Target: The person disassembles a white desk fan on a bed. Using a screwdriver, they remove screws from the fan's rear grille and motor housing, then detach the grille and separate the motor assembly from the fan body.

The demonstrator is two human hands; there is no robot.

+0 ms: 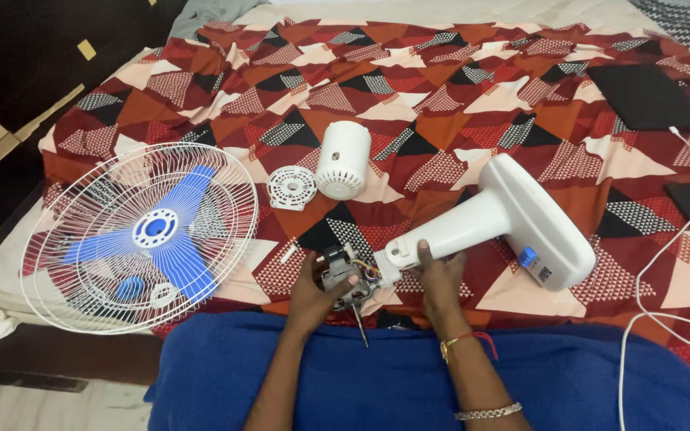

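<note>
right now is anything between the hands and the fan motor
Nothing visible stands between them. The left hand already holds the bare motor, and the right hand rests on the white stand neck joined to it; its thumb touches the neck.

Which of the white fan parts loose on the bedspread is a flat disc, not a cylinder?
The small round vented disc, lying flat just left of the white cylindrical motor cover; the cover stands tall and rounded.

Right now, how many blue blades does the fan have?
3. The blue blades lie inside the white wire guard at left: one points up right, one left, one down right. None seem hidden.
</note>
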